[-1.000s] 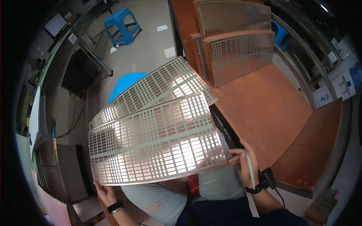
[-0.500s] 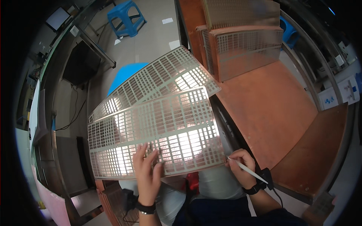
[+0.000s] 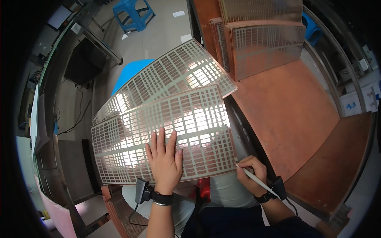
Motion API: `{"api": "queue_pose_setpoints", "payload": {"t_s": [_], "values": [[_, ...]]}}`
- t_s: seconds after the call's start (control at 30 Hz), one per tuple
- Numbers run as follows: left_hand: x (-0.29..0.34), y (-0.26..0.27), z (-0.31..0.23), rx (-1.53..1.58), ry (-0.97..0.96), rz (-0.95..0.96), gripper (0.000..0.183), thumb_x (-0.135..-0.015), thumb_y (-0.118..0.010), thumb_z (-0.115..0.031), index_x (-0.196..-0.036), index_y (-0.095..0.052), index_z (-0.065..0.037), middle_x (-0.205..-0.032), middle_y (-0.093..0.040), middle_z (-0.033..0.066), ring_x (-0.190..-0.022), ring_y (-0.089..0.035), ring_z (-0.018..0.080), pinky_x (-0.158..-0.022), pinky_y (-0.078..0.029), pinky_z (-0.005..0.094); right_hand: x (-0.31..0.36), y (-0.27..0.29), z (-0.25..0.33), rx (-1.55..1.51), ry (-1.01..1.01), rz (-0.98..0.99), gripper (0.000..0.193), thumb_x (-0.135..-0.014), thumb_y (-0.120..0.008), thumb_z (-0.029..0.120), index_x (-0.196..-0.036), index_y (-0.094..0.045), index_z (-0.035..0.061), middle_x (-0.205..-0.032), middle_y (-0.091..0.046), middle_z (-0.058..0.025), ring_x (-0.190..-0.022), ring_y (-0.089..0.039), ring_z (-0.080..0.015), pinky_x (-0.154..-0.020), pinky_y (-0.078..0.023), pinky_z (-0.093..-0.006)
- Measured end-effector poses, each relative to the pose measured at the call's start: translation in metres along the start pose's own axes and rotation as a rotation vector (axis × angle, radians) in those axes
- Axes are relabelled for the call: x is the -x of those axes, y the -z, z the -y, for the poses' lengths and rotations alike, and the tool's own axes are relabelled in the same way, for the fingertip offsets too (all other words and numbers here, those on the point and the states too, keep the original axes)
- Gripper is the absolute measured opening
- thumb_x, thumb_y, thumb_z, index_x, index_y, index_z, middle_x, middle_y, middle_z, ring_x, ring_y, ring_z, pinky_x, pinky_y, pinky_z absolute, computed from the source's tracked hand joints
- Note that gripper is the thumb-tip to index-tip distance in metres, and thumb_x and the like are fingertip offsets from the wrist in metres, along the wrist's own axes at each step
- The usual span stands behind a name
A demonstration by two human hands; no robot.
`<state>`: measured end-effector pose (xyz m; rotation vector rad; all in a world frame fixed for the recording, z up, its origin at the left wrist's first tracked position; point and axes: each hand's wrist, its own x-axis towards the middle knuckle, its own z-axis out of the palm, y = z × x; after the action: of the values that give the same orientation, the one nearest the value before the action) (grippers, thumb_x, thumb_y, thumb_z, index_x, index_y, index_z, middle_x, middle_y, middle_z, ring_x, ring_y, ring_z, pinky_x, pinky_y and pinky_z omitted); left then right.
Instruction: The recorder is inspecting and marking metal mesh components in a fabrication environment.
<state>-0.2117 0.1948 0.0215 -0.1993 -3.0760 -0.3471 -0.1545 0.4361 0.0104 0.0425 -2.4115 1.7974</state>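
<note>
The front panel [image 3: 202, 156], a rectangular board with a printed grid, lies above the person's thighs [image 3: 230, 190] and overlaps the rear panel [image 3: 170, 71]. The overlap conceals the lower part of the rear panel. A blue surface [image 3: 129, 75] shows beyond the upper left edge of the rear panel; the rest of it is covered. The support under the front panel cannot be determined.

The left hand [image 3: 164, 166] is laid palm down on the front panel, fingers extended and spread, grasping nothing. It covers part of the grid near the lower edge. Bright reflections wash out other grid sections.

The right hand [image 3: 252, 174] grips a white pen-shaped tool [image 3: 260, 183] at the lower right corner of the front panel. The fingers obscure part of the tool. Contact between its tip and the panel cannot be confirmed.

To the right, a table [image 3: 289, 119] carries a stack of upright panels [image 3: 270, 51]; taller panels [image 3: 262, 10] behind are cut off by the upper edge. A further panel stack [image 3: 123, 208], lower left, is partly hidden by the front panel. The screen [image 3: 59, 16] at upper left is too dim to make out.
</note>
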Motion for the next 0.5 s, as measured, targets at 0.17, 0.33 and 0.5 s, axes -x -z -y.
{"api": "queue_pose_setpoints", "payload": {"t_s": [0.17, 0.33, 0.5], "values": [[-0.0006, -0.0006, 0.0011, 0.014, 0.006, 0.000, 0.045, -0.088, -0.048, -0.024, -0.132, -0.045, -0.016, -0.144, -0.031, 0.0121, -0.134, -0.023, 0.0354, -0.108, -0.014, 0.0532, -0.0026, 0.0027, 0.0009, 0.053, 0.054, 0.020, 0.011, -0.073, -0.064, -0.004, -0.080, -0.055, -0.0020, -0.072, -0.060, -0.0112, -0.061, -0.061, -0.0140, -0.054, -0.048, -0.0230], [0.0003, -0.0015, 0.0023, 0.032, 0.009, -0.002, 0.047, -0.086, -0.051, -0.023, -0.132, -0.045, -0.018, -0.144, -0.030, 0.0110, -0.134, -0.023, 0.0348, -0.108, -0.014, 0.0540, -0.0014, 0.0059, 0.0025, 0.006, 0.015, 0.044, 0.011, -0.073, -0.064, -0.004, -0.079, -0.056, -0.0018, -0.071, -0.060, -0.0108, -0.060, -0.060, -0.0136, -0.054, -0.048, -0.0231], [-0.0003, -0.0013, -0.0001, 0.020, 0.008, -0.001, 0.048, -0.086, -0.051, -0.022, -0.133, -0.045, -0.018, -0.144, -0.030, 0.0112, -0.134, -0.023, 0.0346, -0.108, -0.014, 0.0544, -0.0007, 0.0052, -0.0019, -0.062, -0.046, 0.010, 0.010, -0.073, -0.064, -0.004, -0.078, -0.055, -0.0019, -0.072, -0.059, -0.0113, -0.060, -0.060, -0.0141, -0.055, -0.048, -0.0234]]}}
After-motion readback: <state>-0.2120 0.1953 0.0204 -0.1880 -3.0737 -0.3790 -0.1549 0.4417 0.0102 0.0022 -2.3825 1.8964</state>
